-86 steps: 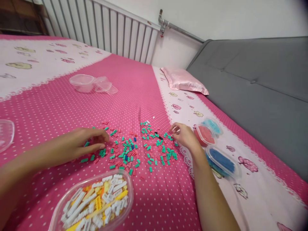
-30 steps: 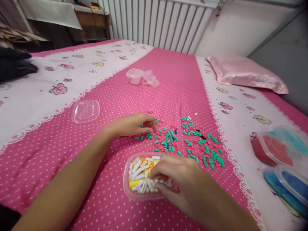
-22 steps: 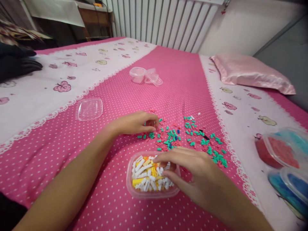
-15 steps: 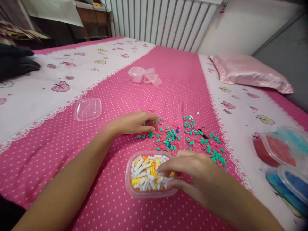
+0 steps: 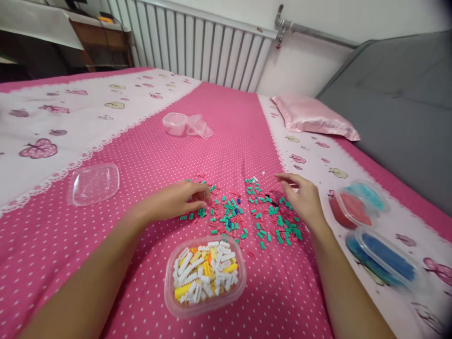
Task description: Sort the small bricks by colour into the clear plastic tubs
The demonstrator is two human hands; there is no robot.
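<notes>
A clear plastic tub point(image 5: 169, 301) full of white, yellow and orange building bricks point(image 5: 206, 270) stands close to me. Beyond it, small green and red bricks point(image 5: 231, 212) lie scattered on the pink dotted bedspread, with a few blue and black ones among them. My left hand point(image 5: 187, 200) rests at the left edge of the scatter, its fingers curved and apart, with nothing visible in them. Over the right edge of the scatter is my right hand point(image 5: 302, 195), thumb and forefinger apart, near a small white brick point(image 5: 263, 173). Nothing shows between its fingers.
A clear lid point(image 5: 94, 183) lies on the left. Farther back sit empty-looking clear tubs point(image 5: 175, 123) with lids. On the right are a tub of red pieces point(image 5: 348, 209) and one of blue pieces point(image 5: 384, 256). A pink pillow point(image 5: 314, 115) lies near the grey headboard point(image 5: 395, 94).
My right hand has left the tub of white and yellow bricks and moved forward and right over the scattered bricks. My left hand stays by the scatter. The view has turned rightward.
</notes>
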